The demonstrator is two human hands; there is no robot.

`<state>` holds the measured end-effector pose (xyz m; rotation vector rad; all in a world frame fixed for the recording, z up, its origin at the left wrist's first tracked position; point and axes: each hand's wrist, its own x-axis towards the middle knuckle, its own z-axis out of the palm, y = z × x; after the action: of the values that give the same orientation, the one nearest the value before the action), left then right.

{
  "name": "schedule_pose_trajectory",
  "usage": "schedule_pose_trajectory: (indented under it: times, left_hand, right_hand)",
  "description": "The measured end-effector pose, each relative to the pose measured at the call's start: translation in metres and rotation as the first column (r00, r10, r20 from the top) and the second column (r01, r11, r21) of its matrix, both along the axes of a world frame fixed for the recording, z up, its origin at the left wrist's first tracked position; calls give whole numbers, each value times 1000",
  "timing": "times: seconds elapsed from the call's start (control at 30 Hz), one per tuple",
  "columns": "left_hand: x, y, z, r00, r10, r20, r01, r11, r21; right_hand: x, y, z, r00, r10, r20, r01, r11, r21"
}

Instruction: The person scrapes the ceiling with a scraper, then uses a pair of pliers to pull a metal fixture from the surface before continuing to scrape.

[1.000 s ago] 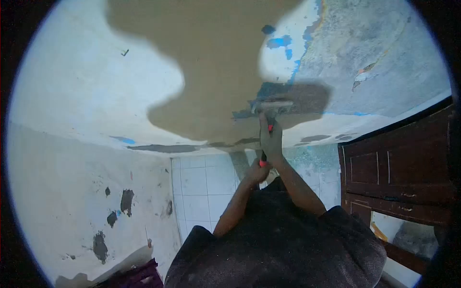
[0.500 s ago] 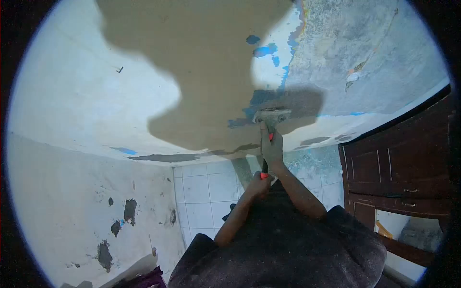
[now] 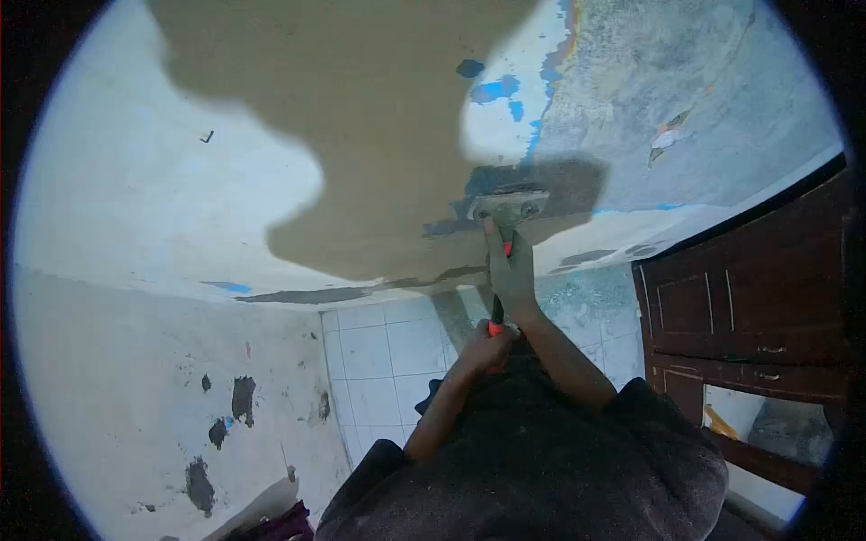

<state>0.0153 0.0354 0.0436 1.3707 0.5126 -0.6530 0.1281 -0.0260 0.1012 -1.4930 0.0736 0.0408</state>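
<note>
A long-handled wall scraper (image 3: 511,206) with a wide head and a red-and-black handle reaches up to the wall (image 3: 379,153). Its blade lies against the wall where white paint has come away, beside a dark blue-grey patch (image 3: 487,180). My right hand (image 3: 512,279) is closed round the upper handle, just below the head, with a finger stretched toward it. Lower down, close to my body, my left hand (image 3: 487,347) is wrapped round the red part of the handle. My shadow falls over the blade and much of the wall.
Bare grey plaster (image 3: 667,99) covers the wall's right side. A dark brown wooden cabinet (image 3: 740,316) stands at the right. White floor tiles (image 3: 365,352) show below, and a side wall with chipped patches (image 3: 135,379) is at the left. Purple cloth (image 3: 284,525) lies at bottom left.
The scraper head has shifted slightly up the wall, and my right hand has moved with it. Both hands keep their hold on the handle. The view has tilted a little.
</note>
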Motion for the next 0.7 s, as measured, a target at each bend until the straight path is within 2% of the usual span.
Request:
schedule_pose_trajectory:
  times: [0.03, 0.07, 0.1, 0.17, 0.2, 0.23, 0.3, 0.33, 0.43, 0.47, 0.5, 0.57, 0.63, 0.7]
  left_hand:
    - [-4, 2, -4, 1000, 5, 17, -5, 1000, 6]
    - [-3, 10, -29, 997, -76, 10, 76, 997, -24]
    - [-2, 11, -33, 997, -74, 20, 74, 997, -17]
    - [-2, 11, -41, 991, -134, 26, 124, 960, 252]
    - [-1, 11, -27, 982, -187, 18, 179, 962, 205]
    - [-4, 11, -26, 982, -187, 8, 182, 963, 201]
    - [-8, 6, -28, 997, -44, 63, 23, 953, 303]
    - [-17, 5, -34, 998, -47, 50, 30, 953, 303]
    - [-8, 15, -40, 984, -145, 105, 103, 940, 326]
    - [-7, 16, -39, 986, -160, 39, 144, 954, 263]
    - [-8, 15, -28, 987, -157, 35, 142, 954, 266]
    - [-10, 12, -18, 995, -103, 5, 99, 966, 239]
    - [-17, 10, -23, 995, -74, 61, 58, 971, 232]
    - [-13, 13, -21, 990, -107, 88, 74, 946, 315]
  right_hand:
    - [-4, 2, 1, 999, -24, 26, 26, 997, -76]
    - [-7, 4, 4, 998, -48, 34, 49, 999, -8]
    - [-5, 6, 6, 998, -46, 45, 47, 999, -1]
    - [0, 9, 9, 990, -52, 132, 40, 995, 93]
    - [-6, 2, 29, 1000, 19, 7, -19, 999, 37]
    - [-9, 2, 28, 1000, 19, -4, -19, 999, 34]
    - [-8, 3, 26, 996, 27, -88, -15, 991, 130]
    - [-8, 1, 13, 992, 38, -123, -22, 991, 130]
    - [-9, 4, 20, 984, 30, -174, -6, 990, 140]
    - [-5, 6, 24, 991, -22, -133, 34, 996, 88]
    - [-5, 4, 26, 991, -19, -136, 31, 995, 91]
    - [-7, -4, 24, 979, 102, -176, -72, 983, 171]
    - [-13, -4, 24, 977, 70, -202, -42, 989, 142]
    - [-10, -2, 22, 966, 58, -253, -21, 989, 146]
